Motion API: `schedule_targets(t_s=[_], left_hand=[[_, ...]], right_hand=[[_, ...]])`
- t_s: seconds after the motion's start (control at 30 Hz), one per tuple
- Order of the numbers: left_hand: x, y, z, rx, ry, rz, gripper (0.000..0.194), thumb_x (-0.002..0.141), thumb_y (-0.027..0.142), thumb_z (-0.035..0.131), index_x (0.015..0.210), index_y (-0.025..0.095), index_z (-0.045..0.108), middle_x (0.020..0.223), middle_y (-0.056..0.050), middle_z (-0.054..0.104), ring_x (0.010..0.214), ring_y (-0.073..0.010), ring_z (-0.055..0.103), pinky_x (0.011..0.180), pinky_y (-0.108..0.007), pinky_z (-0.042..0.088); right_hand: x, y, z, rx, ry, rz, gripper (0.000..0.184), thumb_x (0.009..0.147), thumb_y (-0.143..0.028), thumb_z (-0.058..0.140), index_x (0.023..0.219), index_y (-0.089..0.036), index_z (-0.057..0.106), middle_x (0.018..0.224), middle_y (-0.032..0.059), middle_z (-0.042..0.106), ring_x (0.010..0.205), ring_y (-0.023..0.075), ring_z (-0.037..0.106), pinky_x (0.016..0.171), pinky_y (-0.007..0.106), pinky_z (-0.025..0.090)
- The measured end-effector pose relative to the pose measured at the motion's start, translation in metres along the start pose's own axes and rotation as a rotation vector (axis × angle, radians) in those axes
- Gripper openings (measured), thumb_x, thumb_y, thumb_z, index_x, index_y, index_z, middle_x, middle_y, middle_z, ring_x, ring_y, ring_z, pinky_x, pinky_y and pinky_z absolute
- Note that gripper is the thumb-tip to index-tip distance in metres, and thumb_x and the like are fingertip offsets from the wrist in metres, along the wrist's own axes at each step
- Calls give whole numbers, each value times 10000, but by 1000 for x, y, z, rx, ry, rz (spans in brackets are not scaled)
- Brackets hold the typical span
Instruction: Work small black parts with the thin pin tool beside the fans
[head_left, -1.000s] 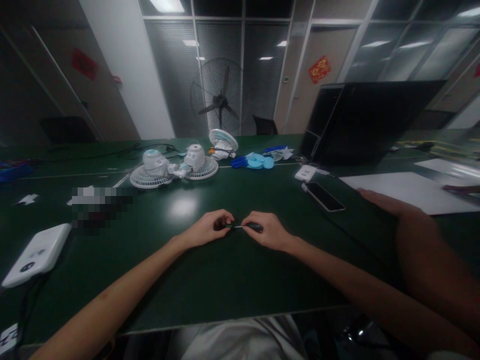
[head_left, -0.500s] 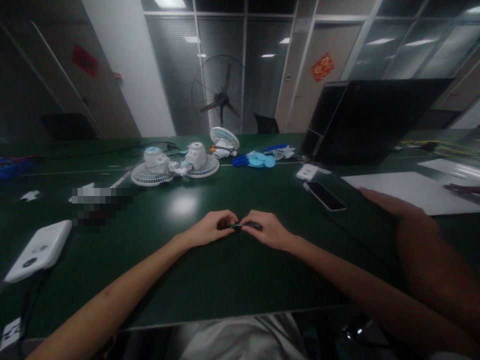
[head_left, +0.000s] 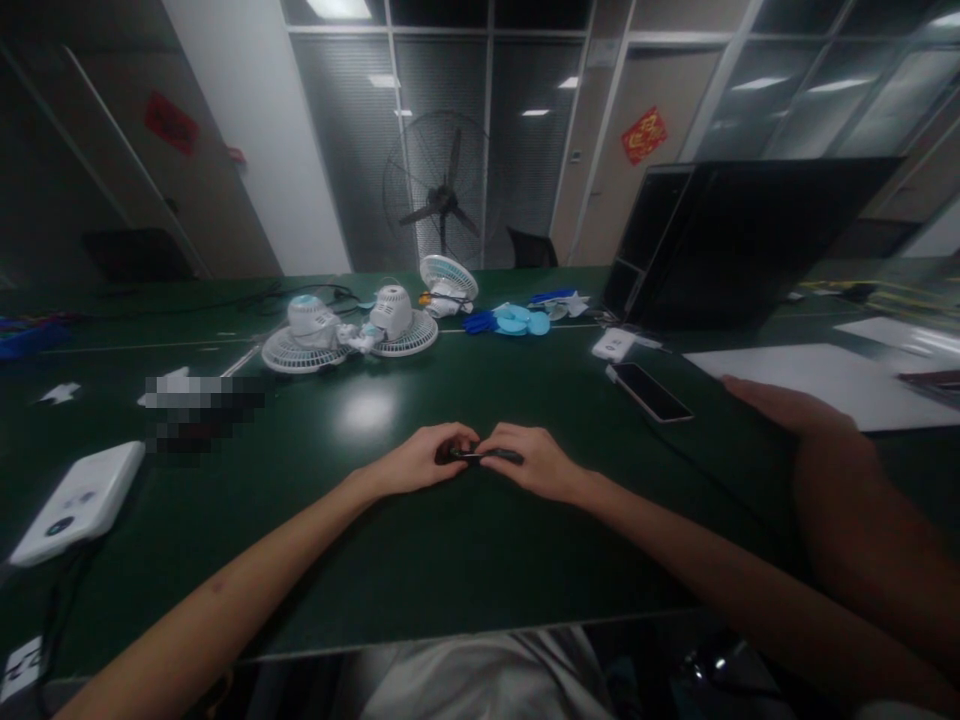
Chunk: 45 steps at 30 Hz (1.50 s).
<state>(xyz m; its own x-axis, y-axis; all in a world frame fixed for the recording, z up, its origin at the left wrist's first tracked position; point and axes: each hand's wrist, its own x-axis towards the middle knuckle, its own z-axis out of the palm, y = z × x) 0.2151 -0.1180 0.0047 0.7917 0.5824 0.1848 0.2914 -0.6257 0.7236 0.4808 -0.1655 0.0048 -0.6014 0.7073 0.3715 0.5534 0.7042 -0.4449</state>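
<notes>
Close together over the green table (head_left: 465,560), my two hands hold a slim, dark, pen-like thing (head_left: 510,455) lying crosswise between them. My left hand (head_left: 420,458) is closed, thumb and fingers curled round its left end, which is mostly hidden. My right hand (head_left: 536,460) pinches the thicker dark part at the other end. A thin shiny stretch shows between the fingertips. It is too small and dim to tell whether this is a pen or a screwdriver.
White fan parts (head_left: 405,340) stand at the back, beside blue gloves (head_left: 480,321) and light-blue discs (head_left: 523,320). A phone (head_left: 651,391) lies to the right, near another person's arm (head_left: 832,460) and white sheets (head_left: 787,370). A white device (head_left: 82,500) sits at left; a black monitor (head_left: 757,240) stands behind.
The pen-like thing has shifted slightly between my fingers, and a dark piece now shows at my left fingertips. Both hands stay in nearly the same place.
</notes>
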Motion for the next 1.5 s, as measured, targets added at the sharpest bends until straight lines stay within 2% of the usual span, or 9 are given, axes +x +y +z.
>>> schedule_targets(t_s=[0.43, 0.6, 0.7, 0.8, 0.97, 1.07, 1.23, 1.37, 1.5], left_hand=[[3, 6, 2, -16, -23, 2, 365, 957, 247, 674, 1316, 220, 618, 1133, -54, 678, 961, -189, 640, 855, -311, 510], [0, 0, -10, -6, -68, -16, 364, 970, 251, 658, 1332, 222, 636, 1167, -67, 691, 971, -193, 653, 862, -311, 523], [-3, -19, -28, 55, -21, -30, 334, 981, 263, 632, 1311, 221, 663, 1189, -77, 702, 1028, -208, 662, 921, -332, 524], [-12, -55, -57, 164, 120, -96, 321, 970, 290, 617, 1273, 218, 695, 1235, -96, 710, 1099, -246, 664, 979, -377, 519], [-51, -126, -115, 326, 425, -308, 357, 899, 321, 606, 1200, 184, 741, 1204, -116, 740, 1087, -291, 690, 998, -416, 521], [-76, -154, -140, 412, 557, -389, 400, 858, 340, 598, 1182, 172, 762, 1184, -124, 747, 1090, -306, 687, 1014, -412, 511], [-93, -170, -158, 504, 580, -417, 440, 840, 316, 551, 1179, 165, 788, 1188, -131, 726, 1091, -309, 674, 1023, -395, 502], [-92, -172, -161, 605, 572, -425, 443, 845, 287, 524, 1159, 164, 811, 1147, -140, 713, 1029, -309, 680, 972, -390, 520], [-94, -171, -161, 541, 642, -441, 413, 838, 291, 575, 1159, 175, 808, 1125, -129, 738, 1010, -303, 698, 954, -379, 527]], right_hand=[[0, 0, 4, -23, 84, 1, 189, 1055, -298, 626, 1203, -227, 720, 1089, 61, 702, 899, 192, 688, 782, 294, 560], [-2, 1, 2, -12, 127, 17, 184, 1055, -300, 624, 1187, -211, 715, 1064, 66, 710, 874, 191, 687, 747, 295, 557], [-2, 0, 0, 2, 128, 17, 184, 1059, -294, 618, 1194, -208, 708, 1066, 60, 711, 871, 183, 688, 747, 293, 559], [-2, 0, 0, 19, 118, 10, 184, 1061, -293, 618, 1200, -210, 705, 1075, 56, 711, 881, 179, 691, 755, 288, 566], [-3, 1, 0, 40, 117, 5, 179, 1062, -285, 618, 1193, -200, 705, 1078, 56, 708, 886, 176, 693, 760, 288, 575], [-4, 2, 1, 45, 118, 7, 177, 1063, -279, 616, 1195, -202, 704, 1088, 59, 708, 902, 180, 695, 770, 291, 579], [-4, 3, 1, 52, 117, 9, 180, 1059, -274, 624, 1209, -207, 697, 1090, 57, 708, 913, 180, 695, 781, 296, 582], [-3, 3, 1, 48, 114, 10, 174, 1052, -266, 634, 1203, -205, 698, 1077, 52, 707, 908, 181, 694, 779, 299, 574], [-3, 2, 0, 48, 109, 15, 170, 1054, -271, 631, 1194, -204, 701, 1075, 52, 709, 892, 177, 693, 769, 294, 572]])
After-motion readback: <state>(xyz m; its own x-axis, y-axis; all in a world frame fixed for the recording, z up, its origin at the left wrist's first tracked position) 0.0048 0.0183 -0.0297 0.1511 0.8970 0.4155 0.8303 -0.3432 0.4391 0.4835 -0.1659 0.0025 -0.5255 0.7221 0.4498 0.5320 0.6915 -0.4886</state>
